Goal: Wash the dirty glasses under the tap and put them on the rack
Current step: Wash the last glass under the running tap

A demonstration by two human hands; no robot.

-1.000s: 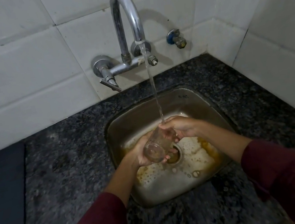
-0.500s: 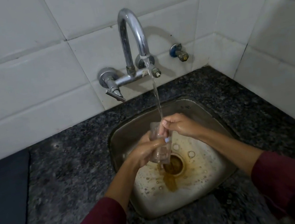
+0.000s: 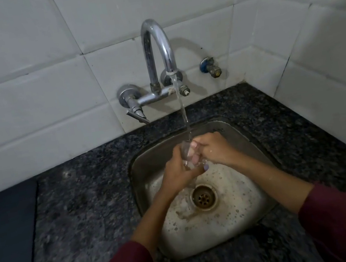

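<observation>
Glass [image 3: 185,151] under tap [image 3: 157,48] stream

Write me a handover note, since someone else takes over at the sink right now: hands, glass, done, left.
Left hand grips the glass from the side, upright over the sink.
Right hand holds the glass too, fingers at its rim.
Water from the tap runs onto the glass.
Done: rinsing under way.
Left: finish rinsing, put it on the rack, which is not in view.
</observation>
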